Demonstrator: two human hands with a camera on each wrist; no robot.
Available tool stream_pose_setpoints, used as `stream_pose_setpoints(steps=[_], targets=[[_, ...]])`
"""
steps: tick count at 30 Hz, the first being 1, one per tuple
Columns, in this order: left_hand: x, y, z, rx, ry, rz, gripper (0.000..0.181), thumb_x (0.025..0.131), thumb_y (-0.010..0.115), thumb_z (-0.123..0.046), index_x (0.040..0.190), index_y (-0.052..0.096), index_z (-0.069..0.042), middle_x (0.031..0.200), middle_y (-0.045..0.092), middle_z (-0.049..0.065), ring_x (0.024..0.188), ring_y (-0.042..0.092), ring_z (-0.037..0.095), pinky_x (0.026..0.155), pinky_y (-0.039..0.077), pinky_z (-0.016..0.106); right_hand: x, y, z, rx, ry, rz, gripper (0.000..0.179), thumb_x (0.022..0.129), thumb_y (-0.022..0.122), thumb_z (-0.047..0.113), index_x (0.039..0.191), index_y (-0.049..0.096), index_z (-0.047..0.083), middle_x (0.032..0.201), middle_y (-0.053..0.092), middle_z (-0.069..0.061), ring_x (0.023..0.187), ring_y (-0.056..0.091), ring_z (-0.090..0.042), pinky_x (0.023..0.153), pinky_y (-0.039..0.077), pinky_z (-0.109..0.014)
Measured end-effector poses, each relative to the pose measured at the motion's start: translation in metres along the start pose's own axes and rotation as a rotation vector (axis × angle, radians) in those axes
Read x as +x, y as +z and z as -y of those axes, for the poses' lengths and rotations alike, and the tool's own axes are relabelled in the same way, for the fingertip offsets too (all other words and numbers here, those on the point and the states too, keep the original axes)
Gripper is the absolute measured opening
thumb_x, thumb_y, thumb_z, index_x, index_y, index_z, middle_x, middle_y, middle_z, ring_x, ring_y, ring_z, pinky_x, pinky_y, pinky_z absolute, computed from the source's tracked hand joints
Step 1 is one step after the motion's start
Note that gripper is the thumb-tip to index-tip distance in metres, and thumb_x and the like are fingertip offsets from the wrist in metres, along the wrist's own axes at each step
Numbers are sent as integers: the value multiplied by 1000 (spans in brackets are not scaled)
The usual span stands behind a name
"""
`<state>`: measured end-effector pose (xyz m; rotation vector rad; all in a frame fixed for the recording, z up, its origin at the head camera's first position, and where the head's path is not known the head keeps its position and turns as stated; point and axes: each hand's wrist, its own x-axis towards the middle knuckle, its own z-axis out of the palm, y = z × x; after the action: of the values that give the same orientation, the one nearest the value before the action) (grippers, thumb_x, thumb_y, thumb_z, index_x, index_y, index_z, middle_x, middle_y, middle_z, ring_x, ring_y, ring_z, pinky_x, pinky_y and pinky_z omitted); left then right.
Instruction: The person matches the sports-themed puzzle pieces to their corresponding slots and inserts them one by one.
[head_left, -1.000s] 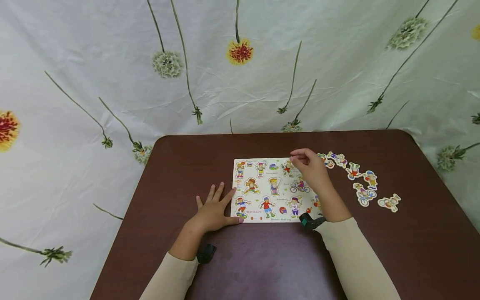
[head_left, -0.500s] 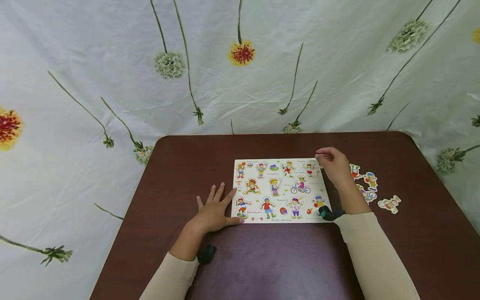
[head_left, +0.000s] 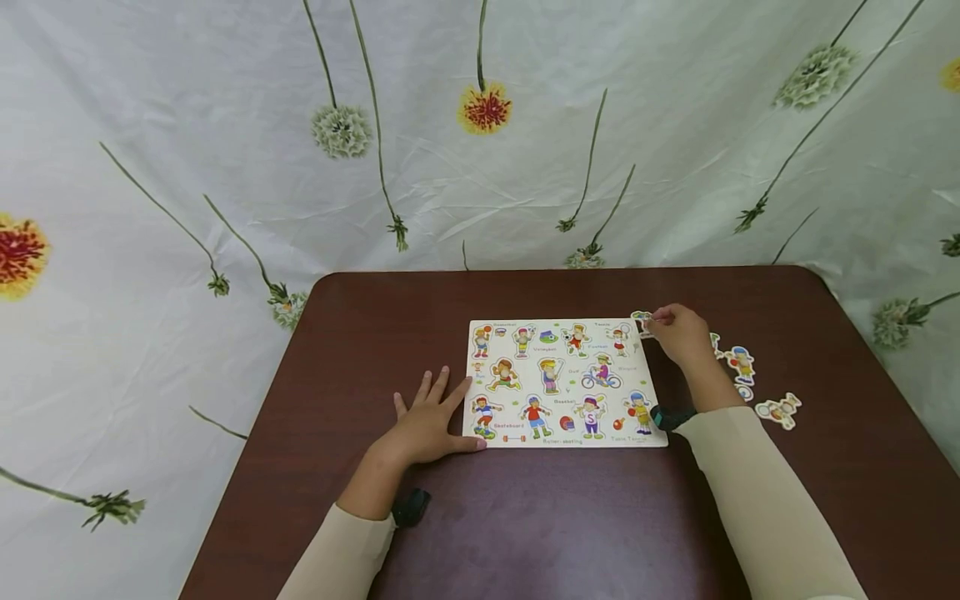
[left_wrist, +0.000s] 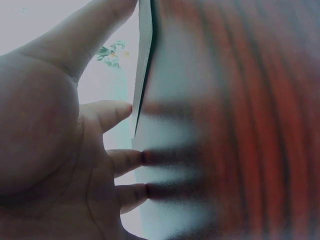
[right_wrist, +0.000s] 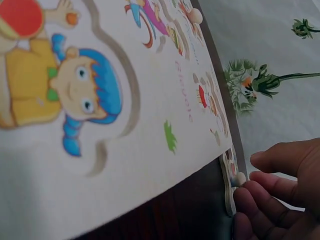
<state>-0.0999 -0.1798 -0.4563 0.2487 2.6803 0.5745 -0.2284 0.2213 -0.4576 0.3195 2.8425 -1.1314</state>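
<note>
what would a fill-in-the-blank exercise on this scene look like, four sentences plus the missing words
1. In the head view, the left hand lies at the board's ____ edge.
2. In that view, the right hand is at a loose cutout just beyond the board's far ____ corner.
3. On the board, the cartoon rider in purple sits on a ____.
4. In the right wrist view, the large cartoon figure in yellow has ____ hair.

Missing words: left; right; bicycle; blue.

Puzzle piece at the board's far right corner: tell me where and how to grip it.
I'd pinch its knob from above, right side: the puzzle piece seems to lie flat, its knob standing up, and the board crowds its left.
</note>
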Motion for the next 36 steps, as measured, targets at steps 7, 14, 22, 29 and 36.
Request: stream_pose_setpoints(steps=[7,14,22,29,36], targets=[[1,-1,2,-8,-4,19,105,80,77,-63,163,20,-31,172,1,13,158,-6,39,112,-5,81,7,1,-4,-96,28,20,36,101,59,30,117,59,-2,115,62,-23,96,58,-36,76,48,-43],[1,-1,2,-18,-4,17,106,78,79,-61,163,22,-30,172,1,13,158,-5,40,112,-5,81,8,2,-4,-151,13,-4,31,99,62,29,106,62,0,104,65,-21,87,58,-33,68,46,-38],[-1,-2,0,-20,-6,22,105,80,78,-60,163,21,-30,172,0,12,158,-6,39,112,-6,81,7,3,-4,-162,-7,-35,28,100,61,28,103,63,0,96,66,-19,80,58,-30,63,45,-35],[0,-1,0,-18,-9,22,105,80,78,-60,163,21,-31,172,0,12,158,-7,38,112,-6,80,0,0,-1,-119,-41,-82,28,100,60,25,108,63,-2,100,65,-21,84,57,-32,67,46,-36],[0,-1,2,-9,-11,23,105,80,78,-60,163,21,-30,172,1,13,158,-6,40,113,-5,80,-10,0,9,-94,-68,-74,27,101,59,25,113,63,1,106,66,-20,87,61,-32,69,48,-37]])
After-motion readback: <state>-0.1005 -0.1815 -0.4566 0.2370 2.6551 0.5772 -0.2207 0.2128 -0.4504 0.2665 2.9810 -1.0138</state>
